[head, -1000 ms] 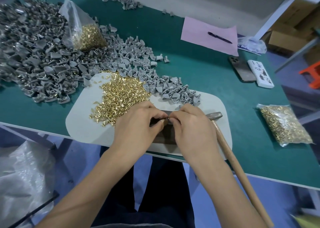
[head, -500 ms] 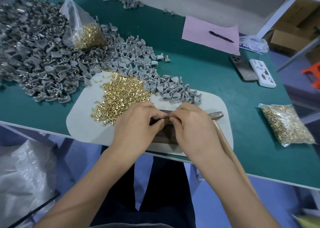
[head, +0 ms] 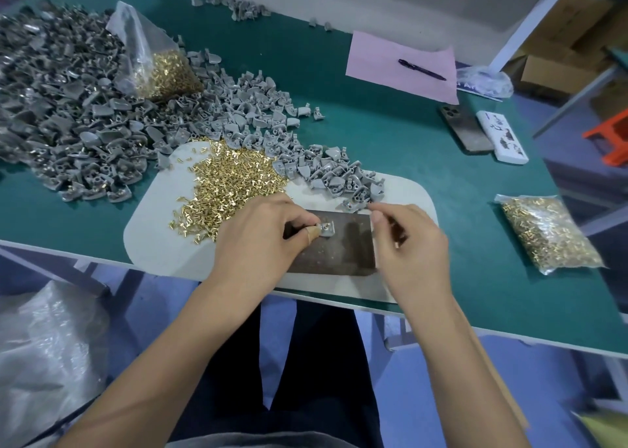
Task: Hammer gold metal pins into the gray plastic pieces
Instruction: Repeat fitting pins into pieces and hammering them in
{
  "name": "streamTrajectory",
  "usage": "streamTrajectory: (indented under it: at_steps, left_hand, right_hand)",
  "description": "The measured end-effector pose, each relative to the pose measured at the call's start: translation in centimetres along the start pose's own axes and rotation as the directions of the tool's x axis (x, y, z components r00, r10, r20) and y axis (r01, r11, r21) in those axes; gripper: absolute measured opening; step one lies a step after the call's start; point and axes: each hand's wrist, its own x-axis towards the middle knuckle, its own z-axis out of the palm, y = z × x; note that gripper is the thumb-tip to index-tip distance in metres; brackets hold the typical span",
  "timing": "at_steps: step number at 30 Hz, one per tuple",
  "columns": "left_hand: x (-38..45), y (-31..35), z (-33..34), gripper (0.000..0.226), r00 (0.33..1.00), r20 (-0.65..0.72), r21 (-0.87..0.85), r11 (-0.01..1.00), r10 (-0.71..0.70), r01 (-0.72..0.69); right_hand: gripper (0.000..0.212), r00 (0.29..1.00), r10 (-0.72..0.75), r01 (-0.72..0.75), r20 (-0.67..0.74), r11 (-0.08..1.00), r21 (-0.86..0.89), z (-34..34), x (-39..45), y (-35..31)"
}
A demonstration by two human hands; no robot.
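My left hand (head: 261, 240) pinches a gray plastic piece (head: 329, 229) with a gold pin in it, holding it down on a dark metal block (head: 343, 255). My right hand (head: 413, 243) hovers at the block's right end, fingers loosely bent, and I see nothing in them. The hammer's head is hidden beneath it; only the blurred wooden handle (head: 499, 379) shows beside my right forearm. Loose gold pins (head: 231, 182) lie heaped on the white mat (head: 156, 243). Gray pieces (head: 339, 175) lie just behind the block.
A large heap of gray pieces (head: 68, 107) covers the table's left, with an open bag of pins (head: 163, 73) on it. A sealed bag of pins (head: 550, 233) lies right. Pink paper (head: 380, 56), pen (head: 421, 70), phone (head: 465, 131) and white box (head: 503, 138) lie far right.
My right hand has let go of the piece and moved right, uncovering the block. My left hand stays pinching the piece on the block.
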Motion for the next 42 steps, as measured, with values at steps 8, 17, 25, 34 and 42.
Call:
streamTrajectory:
  at_steps: [8,17,25,34,42]
  left_hand:
    - [0.4,0.1,0.0,0.009,1.000,0.011,0.015,1.000,0.024,-0.024]
    - [0.9,0.2,-0.6,0.009,0.996,0.046,0.033,0.996,0.078,-0.079]
    - [1.2,0.1,-0.7,0.011,0.996,0.052,0.054,0.995,0.079,-0.082]
    - [1.2,0.3,-0.7,0.012,0.996,0.032,0.083,0.992,0.088,-0.090]
    - [1.1,0.5,-0.9,0.011,0.996,0.034,0.115,0.990,0.081,-0.084]
  right_hand:
    - [0.034,0.916,0.397,-0.318,0.056,0.805,-0.502,-1.7,-1.3,4.6]
    - [0.027,0.968,0.183,-0.197,0.174,0.978,0.066,-3.3,-0.4,1.5]
    - [0.025,0.971,0.051,-0.019,0.232,0.990,-0.141,-1.5,-0.7,-0.6]
    - [0.028,0.975,0.032,0.003,0.221,0.988,-0.156,-1.4,-1.0,-1.2]
    - [0.030,0.984,0.001,0.024,0.181,0.990,-0.139,-0.9,-1.3,-1.5]
